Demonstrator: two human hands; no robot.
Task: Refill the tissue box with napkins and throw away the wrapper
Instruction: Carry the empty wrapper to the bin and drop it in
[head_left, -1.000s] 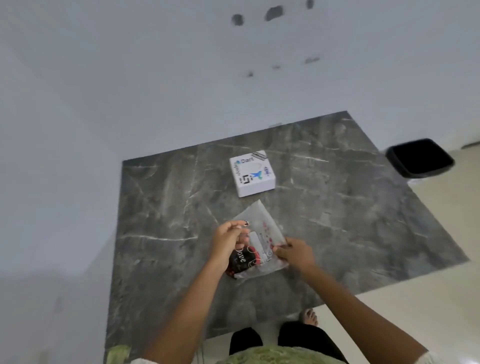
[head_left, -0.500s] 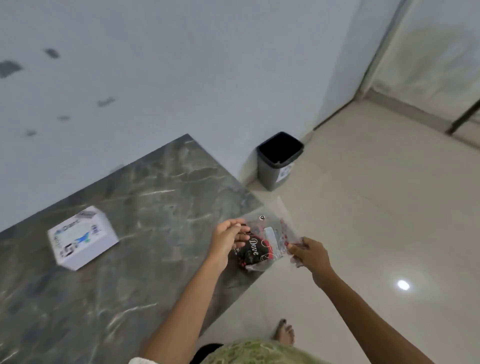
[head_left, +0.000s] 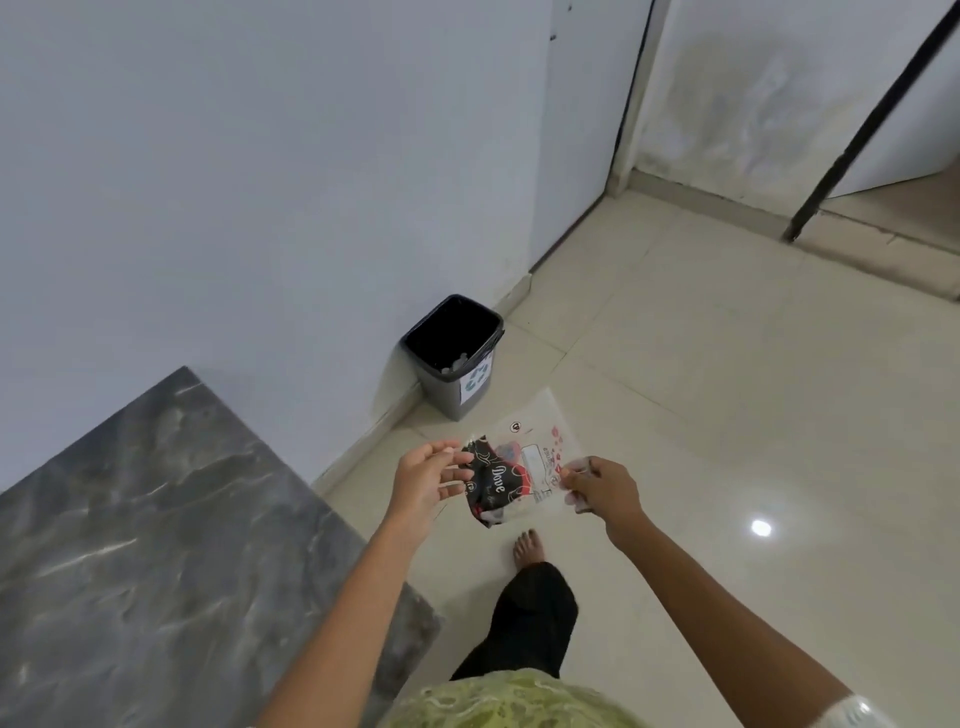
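Between the two hands, out over the floor, hung the wrapper (head_left: 519, 475). Right hand (head_left: 597, 486) pinched its right edge, thumb and forefinger closed on the clear film, other fingers curled under. Left hand (head_left: 428, 475) was at the dark printed end, fingers spread and only loosely bent; fingertips looked to be touching or just beside the plastic, can't tell for sure whether it actually gripped. So the firm hold was on the right.

Wrapper looked empty and flat, slightly crumpled at the left end. Long axis ran roughly left to right between the hands, with a clear corner sticking up and away toward the bin (head_left: 452, 353).

Bin stood on the floor against the wall, ahead of the hands and slightly left of the wrapper's middle, open top facing up, some pale scraps inside. Left hand was a bit nearer to it in the frame, but both were well short of the rim. Bare foot (head_left: 529, 548) was stepping below the wrapper.

Table (head_left: 156, 545) lay to the left, behind the left arm; the tissue box wasn't in view. Judged: carry forward, then drop from above the opening.
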